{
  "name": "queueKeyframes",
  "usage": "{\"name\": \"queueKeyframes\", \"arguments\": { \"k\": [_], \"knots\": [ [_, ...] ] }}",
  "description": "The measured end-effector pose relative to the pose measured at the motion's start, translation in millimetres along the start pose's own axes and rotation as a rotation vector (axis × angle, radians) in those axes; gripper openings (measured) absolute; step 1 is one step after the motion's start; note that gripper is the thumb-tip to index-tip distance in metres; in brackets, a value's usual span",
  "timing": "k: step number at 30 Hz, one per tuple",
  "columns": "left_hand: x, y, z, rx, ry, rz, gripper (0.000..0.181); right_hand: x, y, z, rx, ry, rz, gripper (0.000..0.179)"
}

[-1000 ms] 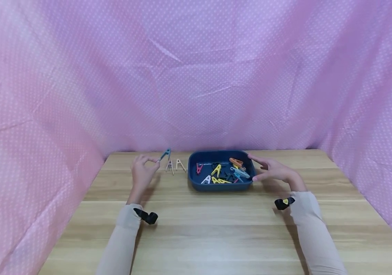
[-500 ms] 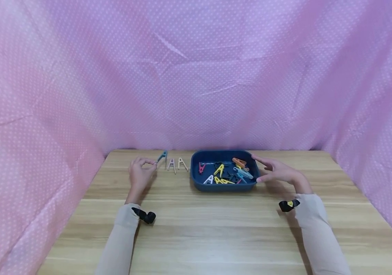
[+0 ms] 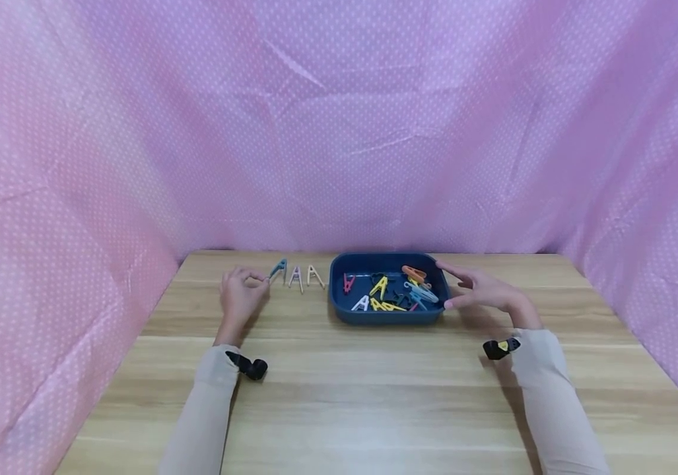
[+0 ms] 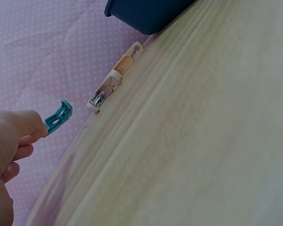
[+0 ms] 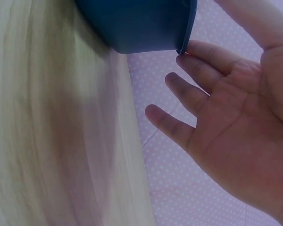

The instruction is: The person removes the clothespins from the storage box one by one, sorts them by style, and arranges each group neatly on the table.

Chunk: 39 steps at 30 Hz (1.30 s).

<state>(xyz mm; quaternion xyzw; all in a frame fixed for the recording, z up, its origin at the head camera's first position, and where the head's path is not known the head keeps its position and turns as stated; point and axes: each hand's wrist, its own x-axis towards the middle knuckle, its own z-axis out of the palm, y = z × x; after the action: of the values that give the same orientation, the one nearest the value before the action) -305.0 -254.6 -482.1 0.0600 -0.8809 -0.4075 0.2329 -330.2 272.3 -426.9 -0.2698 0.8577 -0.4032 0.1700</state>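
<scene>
My left hand (image 3: 240, 297) pinches one leg of a teal clothespin (image 3: 279, 269) between thumb and fingertips. In the left wrist view the teal clothespin (image 4: 59, 117) sticks out past the thumb. Just right of it on the table lie a pale pink clothespin (image 3: 296, 277) and a cream one (image 3: 314, 274), side by side. My right hand (image 3: 484, 290) is at the right end of a dark blue bin (image 3: 389, 318), its fingers spread. Seen from the right wrist, the fingertips (image 5: 183, 60) are right at the bin's rim.
Inside the bin are several clothespins: a red one (image 3: 348, 284), a white one (image 3: 361, 303), an orange one (image 3: 414, 272), plus yellow, light blue and dark ones. The wooden table (image 3: 362, 389) reaches back to a pink dotted cloth (image 3: 339, 132).
My left hand has carried the teal clothespin left and down, from overlapping the pink clothespin's top to beside it. The right hand stays at the bin; the head view has shifted slightly.
</scene>
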Motion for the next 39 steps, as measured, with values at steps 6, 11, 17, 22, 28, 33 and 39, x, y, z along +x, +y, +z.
{"name": "queueKeyframes", "arguments": {
  "k": [6,11,17,22,28,33,39],
  "knots": [
    [3.2,1.1,-1.0,0.002,-0.014,0.003,0.011,2.8,-2.6,-3.1,-0.001,0.000,0.010,0.093],
    [4.8,-1.0,0.8,0.021,-0.040,0.003,0.012,4.8,-4.7,-6.1,-0.001,-0.005,0.034,0.094],
    [3.8,-2.2,0.8,0.055,-0.060,-0.015,0.013,5.3,-7.0,-8.7,0.005,-0.012,0.049,0.094],
    [1.9,-3.1,1.7,0.087,-0.067,-0.031,0.013,3.8,-6.4,-7.6,0.007,-0.010,0.049,0.095],
    [-0.5,-3.3,2.2,0.104,-0.089,-0.057,0.015,1.3,-3.4,-4.9,-0.002,-0.006,0.059,0.095],
    [0.3,-1.1,1.8,0.114,-0.098,-0.054,0.016,0.9,-2.5,-3.4,0.001,0.001,0.059,0.094],
    [0.5,-3.3,1.6,0.116,-0.105,-0.051,0.017,2.4,-0.8,-1.4,0.002,0.001,0.070,0.096]
  ]
}}
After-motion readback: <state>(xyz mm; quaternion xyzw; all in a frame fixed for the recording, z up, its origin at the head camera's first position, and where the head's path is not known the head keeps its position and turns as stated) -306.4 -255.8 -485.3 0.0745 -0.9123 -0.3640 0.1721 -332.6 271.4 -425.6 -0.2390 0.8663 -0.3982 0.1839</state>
